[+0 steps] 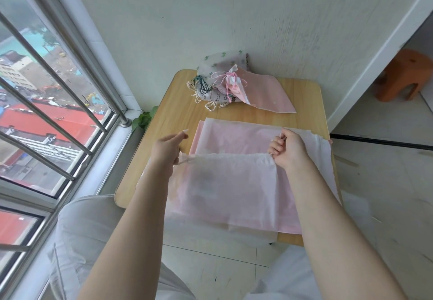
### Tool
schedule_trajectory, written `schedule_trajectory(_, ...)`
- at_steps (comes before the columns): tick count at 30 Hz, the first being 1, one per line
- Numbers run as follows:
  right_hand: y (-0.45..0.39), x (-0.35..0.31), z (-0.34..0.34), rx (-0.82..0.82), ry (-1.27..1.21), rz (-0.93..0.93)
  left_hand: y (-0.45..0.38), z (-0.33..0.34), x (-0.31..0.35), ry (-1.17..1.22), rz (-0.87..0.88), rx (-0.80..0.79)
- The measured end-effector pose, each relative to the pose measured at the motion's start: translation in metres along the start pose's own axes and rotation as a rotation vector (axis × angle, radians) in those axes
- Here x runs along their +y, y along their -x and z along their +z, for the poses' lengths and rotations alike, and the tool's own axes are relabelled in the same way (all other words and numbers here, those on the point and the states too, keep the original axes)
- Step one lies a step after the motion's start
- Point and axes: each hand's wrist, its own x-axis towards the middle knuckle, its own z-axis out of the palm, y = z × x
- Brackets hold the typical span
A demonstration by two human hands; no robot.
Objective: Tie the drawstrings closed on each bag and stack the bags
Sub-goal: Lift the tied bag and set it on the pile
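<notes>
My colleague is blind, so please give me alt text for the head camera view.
Two hands, left hand and right hand, grip the top ends of a sheer pink drawstring bag over a small wooden table. Tied bags are piled at the far edge.

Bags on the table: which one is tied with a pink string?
The pink bag atop the far pile, its neck knotted in a pink bow; the bags nearer the person lie flat, untied.

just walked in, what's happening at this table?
A person is closing drawstring bags. Both hands hold the gathered top edge of a translucent pink bag: the left hand at its left end, the right hand at its right end. It lies over more flat bags on the wooden table. A pile of tied bags sits at the far edge.
</notes>
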Motion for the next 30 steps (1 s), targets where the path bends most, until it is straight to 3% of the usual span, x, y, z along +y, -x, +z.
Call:
schedule_trajectory(3,-0.005,-0.007,-0.008,0.192,0.163,-0.096,0.004,-0.006,-0.001,-0.414,0.145,0.223)
schedule_trajectory(6,-0.009,-0.015,-0.026,0.363,0.343,-0.233,0.001,-0.027,-0.01,-0.552,0.209,0.43)
schedule_trajectory(8,-0.008,-0.011,-0.03,0.349,0.513,-0.391,0.002,-0.026,-0.013,-0.667,0.234,0.331)
schedule_trajectory(10,-0.001,-0.002,-0.024,0.274,0.709,-0.495,0.004,-0.018,-0.015,-0.836,0.195,0.128)
schedule_trajectory(13,0.008,0.004,-0.011,0.18,0.905,-0.545,0.009,-0.008,-0.007,-1.113,0.057,-0.106)
schedule_trajectory(15,0.012,0.004,-0.004,0.125,0.958,-0.559,0.011,-0.007,-0.001,-1.116,-0.041,-0.178)
schedule_trajectory(21,0.019,0.009,0.0,0.006,1.197,-0.58,0.016,-0.012,0.017,-1.066,-0.01,-0.191)
schedule_trajectory(24,0.016,0.01,-0.006,0.027,1.598,-0.665,0.013,-0.022,0.018,-1.112,0.059,-0.126)
schedule_trajectory(26,0.017,0.009,-0.006,0.038,1.802,-0.61,0.011,-0.028,0.017,-1.172,0.034,-0.178)
schedule_trajectory(28,0.019,0.009,-0.003,0.016,1.846,-0.555,0.011,-0.029,0.019,-1.219,-0.014,-0.253)
schedule_trajectory(30,0.022,0.01,-0.001,0.004,1.774,-0.518,0.011,-0.028,0.02,-1.026,-0.052,-0.291)
